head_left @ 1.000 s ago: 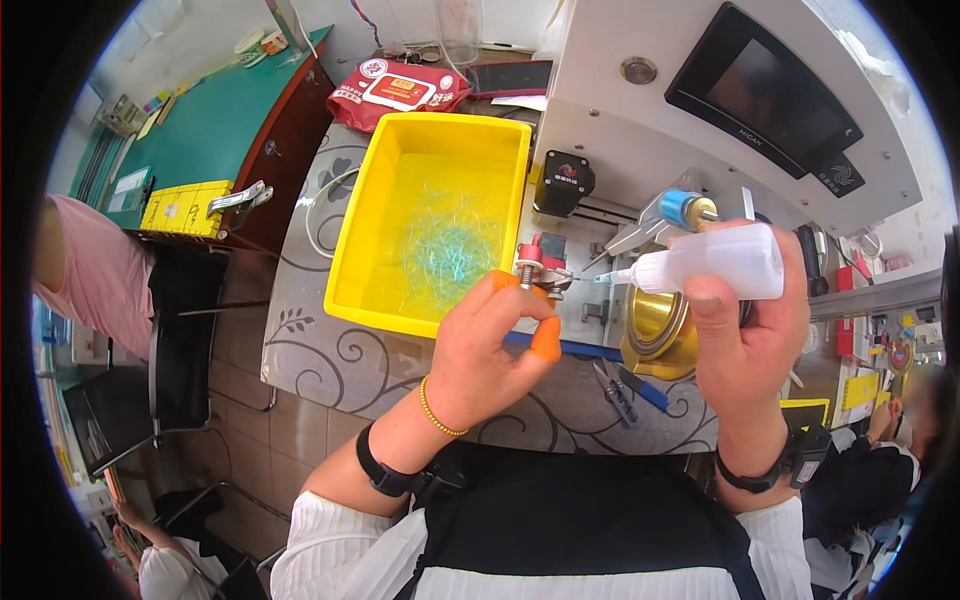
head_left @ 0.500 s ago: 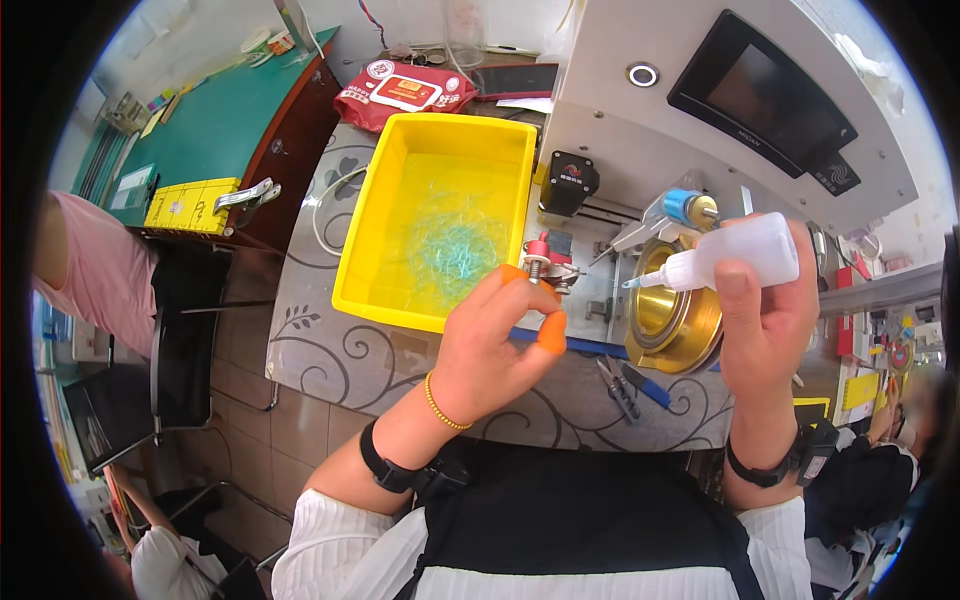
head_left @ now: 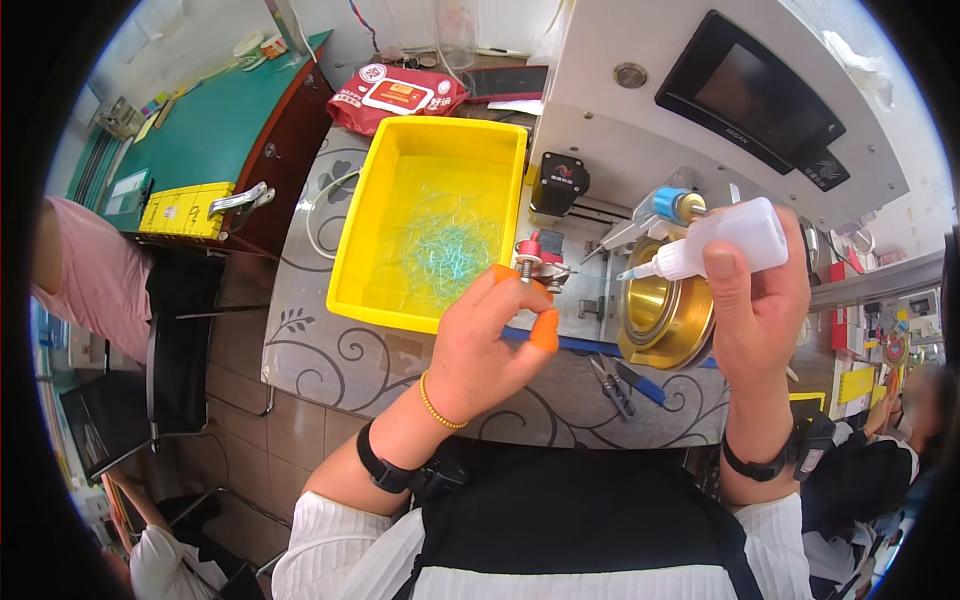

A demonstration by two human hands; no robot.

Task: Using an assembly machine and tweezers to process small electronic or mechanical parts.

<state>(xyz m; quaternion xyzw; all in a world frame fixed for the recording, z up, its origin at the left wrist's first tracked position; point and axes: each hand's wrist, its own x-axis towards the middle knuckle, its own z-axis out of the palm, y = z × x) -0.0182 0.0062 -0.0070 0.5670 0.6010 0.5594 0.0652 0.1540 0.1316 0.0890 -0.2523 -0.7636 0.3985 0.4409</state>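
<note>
In my right hand is a translucent white squeeze bottle, tilted on its side with a thin pale-blue tip pointing left. That tip is over the left part of a gold-coloured round metal wheel. My left hand has orange finger covers on its thumb and index finger. These fingers are bent together beside a small red and metal clamp on the machine; anything between them is too small to make out. A yellow bin holding a tangle of thin turquoise strands is just left of the clamp.
A white machine housing with a dark screen stands at the back right. Near the wheel lie pliers and a blue-handled tool. A red wipes pack sits behind the bin. Co-workers sit at the far left and right.
The whole view has shifted slightly. The bottle and both hands keep nearly the same places relative to the machine.
</note>
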